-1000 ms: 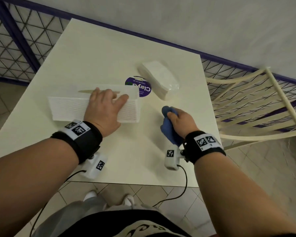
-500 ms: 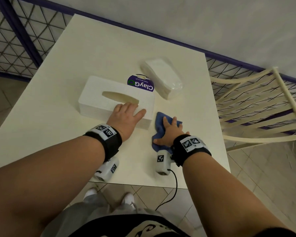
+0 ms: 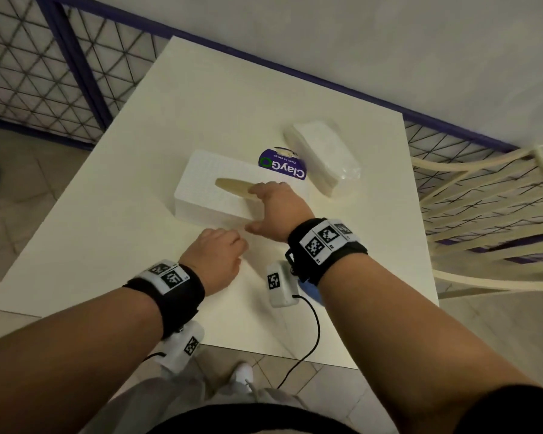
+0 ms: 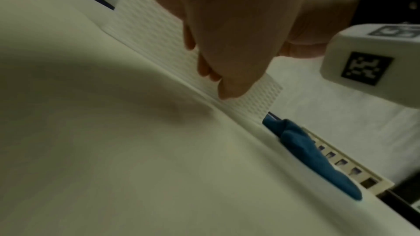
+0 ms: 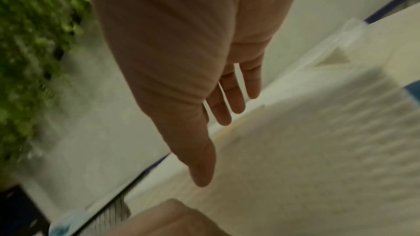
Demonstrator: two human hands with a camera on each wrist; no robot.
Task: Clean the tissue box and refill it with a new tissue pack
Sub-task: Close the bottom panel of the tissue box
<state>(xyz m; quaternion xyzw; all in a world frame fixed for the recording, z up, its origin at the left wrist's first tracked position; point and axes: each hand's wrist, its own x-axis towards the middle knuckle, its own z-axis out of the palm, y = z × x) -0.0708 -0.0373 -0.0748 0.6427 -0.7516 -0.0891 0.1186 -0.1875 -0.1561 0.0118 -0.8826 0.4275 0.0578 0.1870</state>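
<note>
The white embossed tissue box [image 3: 207, 186] lies slot-up in the middle of the table [image 3: 132, 245]. My right hand [image 3: 273, 208] reaches over the box's right end with straight fingers [image 5: 227, 107] above its top [image 5: 318, 150] and the thumb by the front side. My left hand [image 3: 220, 255] sits just in front of the box, fingers loosely curled [image 4: 204, 71] against its side wall [image 4: 154, 30], holding nothing. The blue cloth [image 3: 311, 292] lies on the table under my right wrist, seen crumpled [image 4: 306, 152] beside the box's corner. The new tissue pack [image 3: 323, 155] lies behind the box on the right.
A round purple ClayGo sticker [image 3: 282, 166] shows between box and pack. A cream slatted chair [image 3: 489, 214] stands right of the table. A wire fence [image 3: 29, 73] and a wall run behind. The table's near edge is close to my wrists.
My right hand left the blue cloth on the table and moved left over the box's end. My left hand slid off the box top to its front side and curled.
</note>
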